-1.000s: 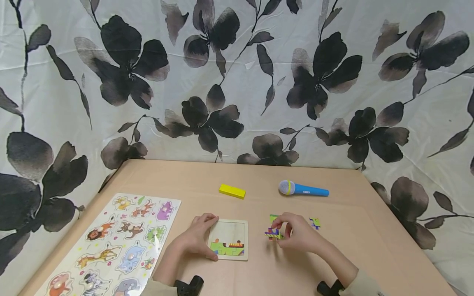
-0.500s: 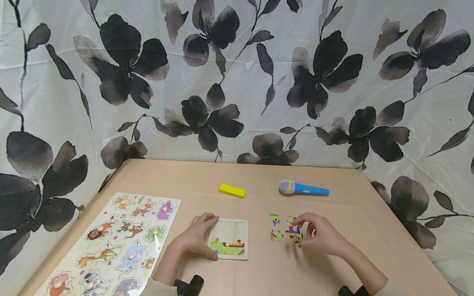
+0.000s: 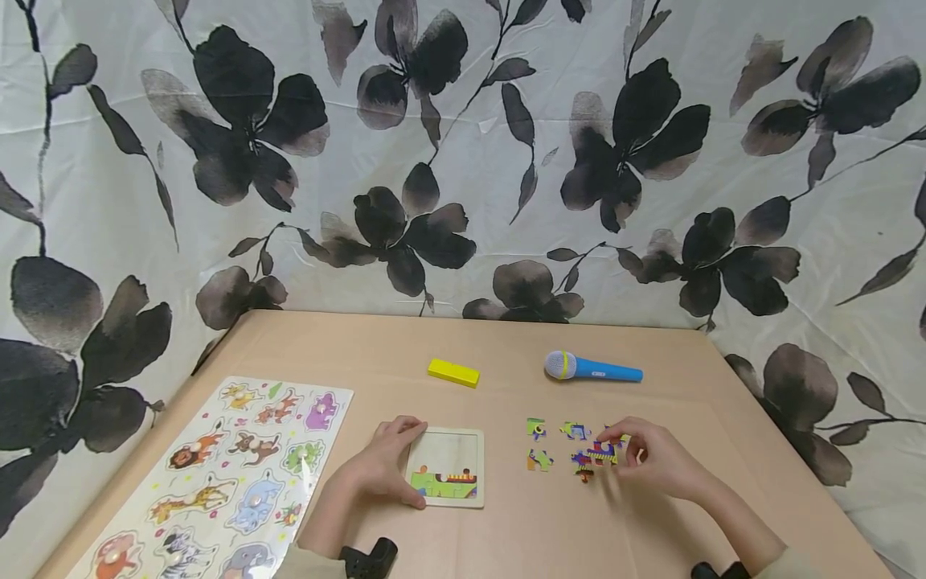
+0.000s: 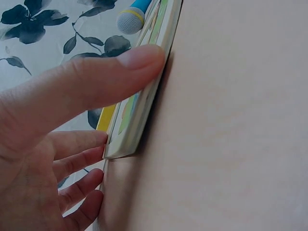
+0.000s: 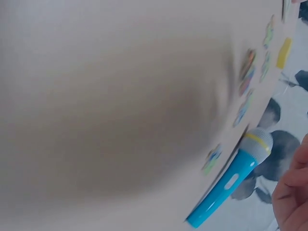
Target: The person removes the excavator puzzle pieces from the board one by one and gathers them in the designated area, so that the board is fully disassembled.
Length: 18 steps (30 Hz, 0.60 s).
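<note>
My left hand (image 3: 382, 465) holds a small square puzzle board (image 3: 447, 444) by its left side, thumb at the near edge and fingers at the left edge. Green pieces with a red and black strip fill the board's lower part. In the left wrist view the thumb (image 4: 115, 70) lies along the board's edge (image 4: 139, 115). My right hand (image 3: 661, 458) pinches a purple jigsaw piece (image 3: 600, 453) over the table. Loose jigsaw pieces lie around it: a green one (image 3: 536, 428), a green-orange one (image 3: 539, 460), a green-blue one (image 3: 575, 430) and a purple-orange one (image 3: 583, 468).
A large animal peg puzzle sheet (image 3: 246, 470) lies on the left of the table (image 3: 506, 547). Towards the back are a yellow block (image 3: 453, 372) and a blue toy microphone (image 3: 596, 368). A floral cloth (image 3: 463, 161) hangs behind the table.
My right hand has moved to the right with the purple jigsaw piece, uncovering loose pieces on the left and now partly covering one on the right. The left hand and puzzle board have stayed put.
</note>
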Each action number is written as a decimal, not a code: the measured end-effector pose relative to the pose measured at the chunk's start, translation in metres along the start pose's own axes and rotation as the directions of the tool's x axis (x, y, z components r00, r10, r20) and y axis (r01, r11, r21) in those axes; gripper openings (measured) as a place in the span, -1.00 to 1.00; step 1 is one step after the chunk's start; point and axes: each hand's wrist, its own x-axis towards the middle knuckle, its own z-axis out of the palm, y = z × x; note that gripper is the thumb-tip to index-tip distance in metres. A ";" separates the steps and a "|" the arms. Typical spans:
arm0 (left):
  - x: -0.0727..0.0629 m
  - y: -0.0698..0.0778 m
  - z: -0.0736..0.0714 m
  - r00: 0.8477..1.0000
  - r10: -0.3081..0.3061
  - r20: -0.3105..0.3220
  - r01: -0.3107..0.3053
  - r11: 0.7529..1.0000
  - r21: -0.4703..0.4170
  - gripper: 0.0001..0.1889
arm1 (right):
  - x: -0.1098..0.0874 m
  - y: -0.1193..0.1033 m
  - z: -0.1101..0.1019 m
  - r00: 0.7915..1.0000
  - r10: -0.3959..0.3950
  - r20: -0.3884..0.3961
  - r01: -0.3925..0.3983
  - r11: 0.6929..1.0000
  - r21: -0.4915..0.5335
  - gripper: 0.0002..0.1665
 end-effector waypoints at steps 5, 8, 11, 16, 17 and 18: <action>0.000 0.001 0.000 1.000 0.008 0.001 -0.008 1.000 -0.002 0.11 | -0.004 0.012 -0.004 1.000 -0.017 -0.015 0.017 1.000 -0.003 -0.60; 0.000 0.001 0.000 1.000 0.008 0.001 -0.008 1.000 -0.002 0.11 | -0.005 0.018 -0.006 1.000 -0.011 -0.012 0.011 1.000 0.008 -0.60; 0.000 0.000 0.000 1.000 0.005 -0.001 -0.005 1.000 -0.004 0.11 | -0.005 0.024 -0.009 0.999 0.042 0.013 -0.042 0.999 0.026 -0.61; 0.001 0.000 0.000 1.000 0.005 -0.002 -0.005 1.000 0.001 0.11 | -0.003 0.033 -0.011 0.981 0.179 0.074 -0.181 0.983 0.025 -0.59; 0.001 0.000 0.000 1.000 0.005 -0.002 -0.005 1.000 0.001 0.11 | -0.004 0.035 -0.011 0.976 0.199 0.084 -0.201 0.979 0.022 -0.59; 0.001 0.000 0.000 1.000 0.006 -0.002 -0.006 1.000 0.002 0.11 | -0.004 0.037 -0.010 0.972 0.217 0.091 -0.220 0.975 0.020 -0.58</action>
